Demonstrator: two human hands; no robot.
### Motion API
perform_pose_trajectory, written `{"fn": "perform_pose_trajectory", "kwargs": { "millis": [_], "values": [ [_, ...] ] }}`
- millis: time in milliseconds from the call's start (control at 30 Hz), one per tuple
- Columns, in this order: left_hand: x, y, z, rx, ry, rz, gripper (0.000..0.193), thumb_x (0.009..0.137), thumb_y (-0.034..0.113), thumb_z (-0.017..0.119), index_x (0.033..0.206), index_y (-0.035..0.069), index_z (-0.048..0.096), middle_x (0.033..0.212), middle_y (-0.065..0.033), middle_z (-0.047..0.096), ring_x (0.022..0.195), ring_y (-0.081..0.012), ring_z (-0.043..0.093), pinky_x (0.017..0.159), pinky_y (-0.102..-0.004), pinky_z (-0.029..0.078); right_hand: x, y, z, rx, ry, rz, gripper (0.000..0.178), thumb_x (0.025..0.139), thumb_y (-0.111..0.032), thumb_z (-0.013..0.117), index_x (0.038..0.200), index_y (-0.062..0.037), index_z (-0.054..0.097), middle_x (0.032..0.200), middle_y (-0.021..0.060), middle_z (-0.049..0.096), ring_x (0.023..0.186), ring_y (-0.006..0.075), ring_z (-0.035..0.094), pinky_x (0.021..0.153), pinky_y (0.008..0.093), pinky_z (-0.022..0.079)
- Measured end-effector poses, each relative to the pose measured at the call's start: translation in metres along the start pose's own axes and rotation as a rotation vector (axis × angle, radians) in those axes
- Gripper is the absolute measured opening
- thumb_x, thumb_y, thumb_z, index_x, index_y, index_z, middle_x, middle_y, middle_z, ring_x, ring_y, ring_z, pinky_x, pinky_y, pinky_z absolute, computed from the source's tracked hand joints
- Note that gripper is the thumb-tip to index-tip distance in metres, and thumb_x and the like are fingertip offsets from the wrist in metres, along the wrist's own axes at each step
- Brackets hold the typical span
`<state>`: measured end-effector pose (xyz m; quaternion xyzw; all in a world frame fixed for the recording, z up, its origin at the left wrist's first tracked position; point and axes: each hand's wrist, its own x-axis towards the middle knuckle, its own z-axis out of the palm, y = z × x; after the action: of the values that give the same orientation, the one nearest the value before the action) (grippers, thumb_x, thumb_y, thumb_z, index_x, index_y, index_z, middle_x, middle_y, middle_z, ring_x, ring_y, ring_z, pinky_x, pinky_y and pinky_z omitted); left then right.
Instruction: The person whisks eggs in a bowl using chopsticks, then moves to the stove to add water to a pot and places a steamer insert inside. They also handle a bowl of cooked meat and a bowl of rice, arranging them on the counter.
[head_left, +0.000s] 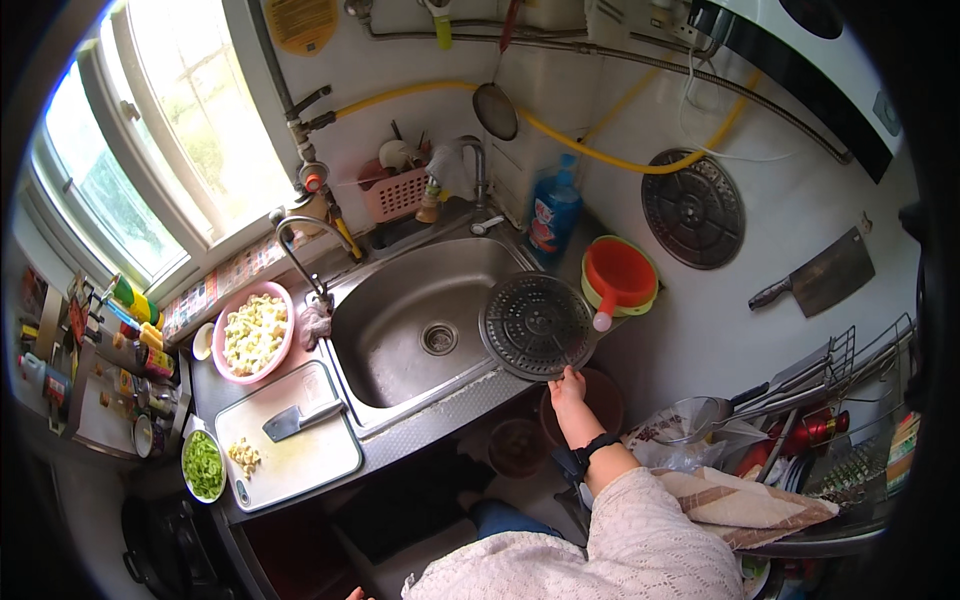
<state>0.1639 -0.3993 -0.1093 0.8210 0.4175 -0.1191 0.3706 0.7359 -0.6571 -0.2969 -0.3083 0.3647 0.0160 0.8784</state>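
My right hand [568, 390] reaches out, its fingers closed on the near rim of a round, dark metal steamer rack [537, 322] full of holes. The rack overlaps the right end of the steel sink [385, 335], whose basin holds no dishes. Just right of the rack sits a red plastic ladle [617, 272] in a yellow-green bowl [648, 303]. Only a sliver of my left hand [356, 594] shows at the bottom edge, so its fingers are mostly hidden.
Left of the sink are a pink basin of cut pale pieces [287, 345], a cutting board [312, 470] bearing a cleaver [290, 423] and chopped bits, and a bowl of chopped greens [204, 468]. A blue detergent bottle [553, 215] stands behind. Wire dish racks [850, 365] crowd the right.
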Motion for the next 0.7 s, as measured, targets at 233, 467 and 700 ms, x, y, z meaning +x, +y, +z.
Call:
{"fn": "perform_pose_trajectory", "kwargs": {
  "millis": [233,467,700],
  "values": [
    [0.042,-0.005,0.022,-0.129,-0.086,0.048,0.039,0.094,0.015,0.058,0.127,-0.004,0.051,0.125,-0.0212,0.056,0.116,-0.0295,0.055,0.097,-0.0381,0.047,0.095,-0.085,-0.045,-0.863,0.506,-0.51,0.023,0.093,-0.016,0.053,0.102,0.0042,0.057,0.101,0.0153,0.06,0.091,0.0295,0.06,0.077,0.0403,0.049],
    [0.048,0.01,0.019,0.004,-0.035,0.106,0.038,0.094,0.017,0.057,0.126,-0.003,0.053,0.12,-0.0211,0.06,0.111,-0.03,0.059,0.094,-0.0376,0.048,0.047,-0.332,0.094,-0.824,0.485,-1.574,0.05,0.089,-0.023,0.064,0.128,0.0006,0.045,0.123,0.0205,0.05,0.109,0.0328,0.054,0.093,0.0406,0.044],
    [0.056,0.037,0.003,0.017,-0.029,0.101,0.04,0.092,0.024,0.06,0.124,0.0,0.055,0.113,-0.0207,0.064,0.104,-0.0318,0.063,0.088,-0.0366,0.05,0.065,-0.382,0.111,-0.928,0.288,-1.167,0.04,0.091,-0.026,0.063,0.121,-0.0009,0.055,0.107,0.0113,0.063,0.094,0.0258,0.061,0.086,0.0348,0.048]
  ]
}}
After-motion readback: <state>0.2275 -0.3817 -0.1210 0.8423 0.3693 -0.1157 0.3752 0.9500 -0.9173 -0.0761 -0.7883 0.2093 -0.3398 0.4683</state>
